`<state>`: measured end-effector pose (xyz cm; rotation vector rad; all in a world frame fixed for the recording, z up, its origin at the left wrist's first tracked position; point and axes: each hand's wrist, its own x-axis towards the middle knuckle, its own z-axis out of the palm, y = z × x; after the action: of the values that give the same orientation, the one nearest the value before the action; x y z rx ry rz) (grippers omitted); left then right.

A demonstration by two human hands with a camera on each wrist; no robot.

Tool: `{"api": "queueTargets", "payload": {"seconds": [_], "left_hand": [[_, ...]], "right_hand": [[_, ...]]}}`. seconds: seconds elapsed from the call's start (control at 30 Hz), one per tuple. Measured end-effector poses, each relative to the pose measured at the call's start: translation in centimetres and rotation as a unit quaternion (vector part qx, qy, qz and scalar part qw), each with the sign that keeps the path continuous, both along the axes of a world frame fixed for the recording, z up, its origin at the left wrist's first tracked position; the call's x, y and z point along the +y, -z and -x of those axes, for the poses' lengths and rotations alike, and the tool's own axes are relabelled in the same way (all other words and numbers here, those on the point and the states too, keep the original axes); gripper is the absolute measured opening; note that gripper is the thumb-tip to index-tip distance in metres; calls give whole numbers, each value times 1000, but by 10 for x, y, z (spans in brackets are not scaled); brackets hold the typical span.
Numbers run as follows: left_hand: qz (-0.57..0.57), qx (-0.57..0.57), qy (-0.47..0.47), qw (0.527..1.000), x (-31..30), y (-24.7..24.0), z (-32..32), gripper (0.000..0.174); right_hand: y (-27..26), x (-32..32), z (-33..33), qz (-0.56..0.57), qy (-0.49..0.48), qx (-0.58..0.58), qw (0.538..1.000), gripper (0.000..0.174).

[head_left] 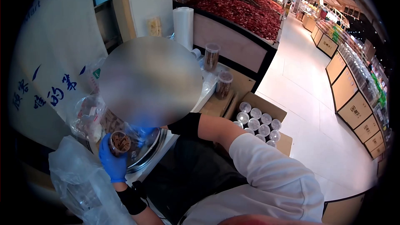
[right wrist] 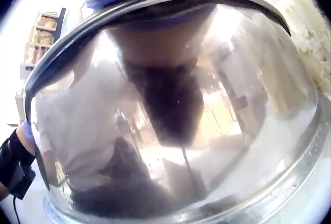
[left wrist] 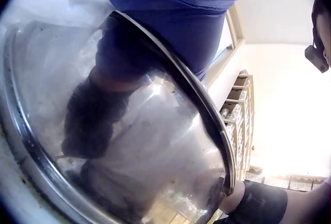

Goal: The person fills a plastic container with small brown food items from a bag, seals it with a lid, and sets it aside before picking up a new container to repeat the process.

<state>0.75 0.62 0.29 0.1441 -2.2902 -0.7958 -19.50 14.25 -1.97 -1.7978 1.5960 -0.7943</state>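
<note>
My left hand (head_left: pixel 113 162), in a blue glove, grips a clear plastic jar (head_left: pixel 111 146) by its side. Brown strips (head_left: pixel 121 141) show through the jar's open top. In the head view the jar is at the near left rim of a steel bowl (head_left: pixel 156 152). My right hand (head_left: pixel 145 131), also gloved in blue, is over the bowl, mostly covered by a blurred oval; I cannot tell what its fingers hold. Clear plastic film (head_left: pixel 132 130) lies between the two hands. Both wrist views are filled by the bowl's shiny outer wall (left wrist: pixel 155 141), hiding the fingers.
To the right, a cardboard box (head_left: pixel 284 143) holds several lidded jars (head_left: pixel 254 123). Two filled jars (head_left: pixel 211 58) stand beyond the bowl, near a white plastic roll (head_left: pixel 183 27). A translucent bag (head_left: pixel 79 175) hangs at the left. Behind is a bin of red pieces (head_left: pixel 237 14).
</note>
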Motion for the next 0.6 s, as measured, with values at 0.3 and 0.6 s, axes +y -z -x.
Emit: {"api": "queueTargets", "payload": {"seconds": [0.3, 0.6], "left_hand": [[-11, -2, -14, 1000, 3, 0, 0, 73], [10, 13, -5, 1000, 7, -7, 0, 70]], "right_hand": [[26, -16, 17, -91, -7, 47, 995, 47], [-3, 1, -4, -91, 67, 113, 987, 44]]}}
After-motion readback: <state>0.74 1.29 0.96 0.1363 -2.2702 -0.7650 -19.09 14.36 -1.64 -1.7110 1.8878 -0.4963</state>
